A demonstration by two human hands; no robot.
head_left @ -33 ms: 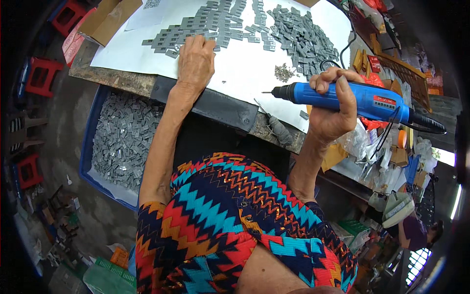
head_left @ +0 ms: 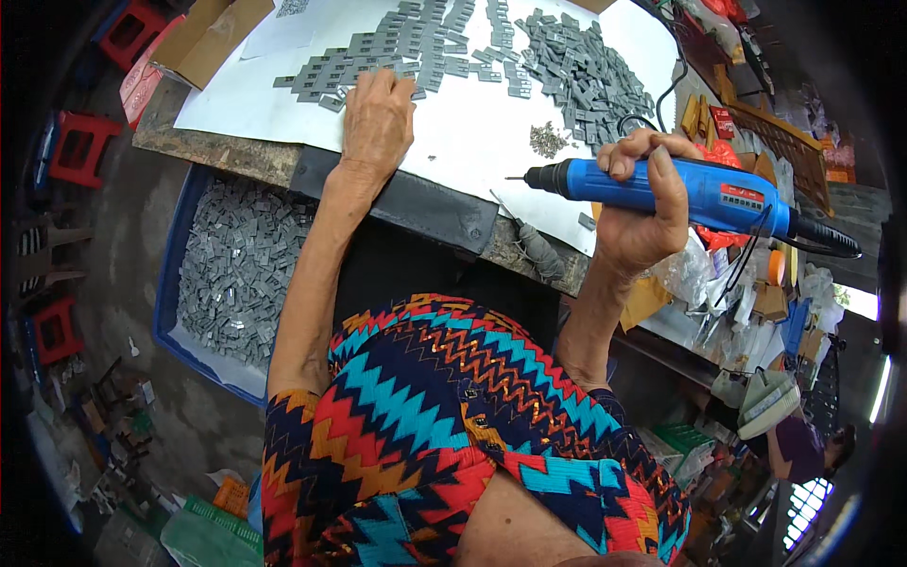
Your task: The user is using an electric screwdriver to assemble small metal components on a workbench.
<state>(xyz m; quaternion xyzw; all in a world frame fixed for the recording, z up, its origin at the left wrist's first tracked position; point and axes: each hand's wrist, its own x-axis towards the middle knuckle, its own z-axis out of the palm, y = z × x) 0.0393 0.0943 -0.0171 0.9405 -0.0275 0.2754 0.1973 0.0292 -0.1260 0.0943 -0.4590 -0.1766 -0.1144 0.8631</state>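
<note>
My right hand (head_left: 642, 203) is wrapped round a blue electric screwdriver (head_left: 694, 187). Its thin bit points left, above the white sheet (head_left: 463, 128) on the workbench. My left hand (head_left: 378, 121) is closed at the near edge of several rows of flat grey plastic pieces (head_left: 364, 57). Its fingers are bent down and together, and the fingertips are hidden among the pieces, so what they hold cannot be made out. A loose heap of the same grey pieces (head_left: 586, 80) lies to the right. Close to that heap is a small pile of tiny screws (head_left: 546, 140).
A hand tool with a wrapped handle (head_left: 539, 250) lies at the bench's front edge. Below on the left stands a blue bin (head_left: 170, 293) full of grey pieces. A cardboard box (head_left: 203, 42) is at the far left, red stools (head_left: 83, 148) beyond. Bags and boxes crowd the right.
</note>
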